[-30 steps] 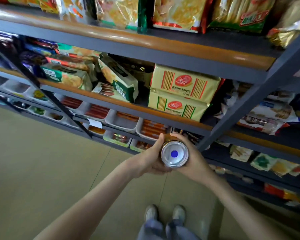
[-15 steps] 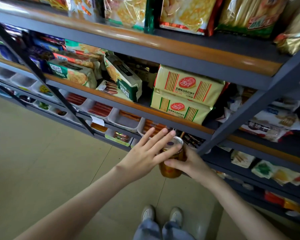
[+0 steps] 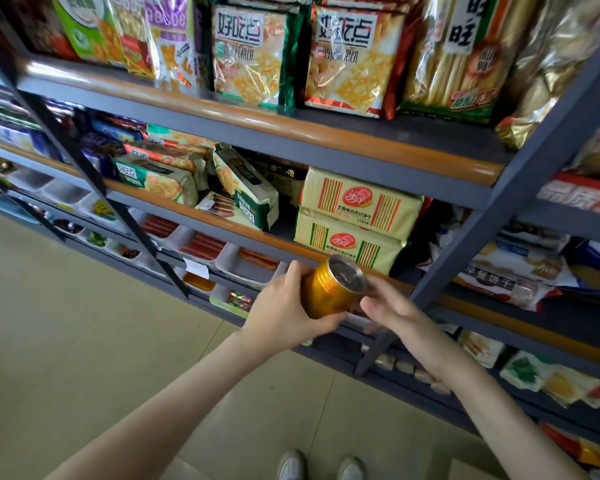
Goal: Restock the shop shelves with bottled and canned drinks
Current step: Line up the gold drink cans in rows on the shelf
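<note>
A gold drink can [image 3: 333, 289] with a silver top is tilted toward the shelves, in front of the grey shelf rail [image 3: 243, 233]. My left hand [image 3: 284, 310] grips the can from the left and below, thumb under its base. My right hand [image 3: 392, 310] is just to the right of the can with fingers relaxed and spread; its fingertips are at the can's rim, and contact is unclear.
Grey shelving with orange edge strips fills the view. Two yellow cracker packs [image 3: 357, 216] are stacked right behind the can. Snack bags [image 3: 250, 53] line the top shelf. White trays of sausages [image 3: 201, 244] sit lower down. A slanted grey upright [image 3: 465, 237] stands to the right. Beige floor lies to the left.
The can passed from my right hand to my left hand, which now grips it. The right hand let go and opened. The can rose and tilted toward the shelf.
</note>
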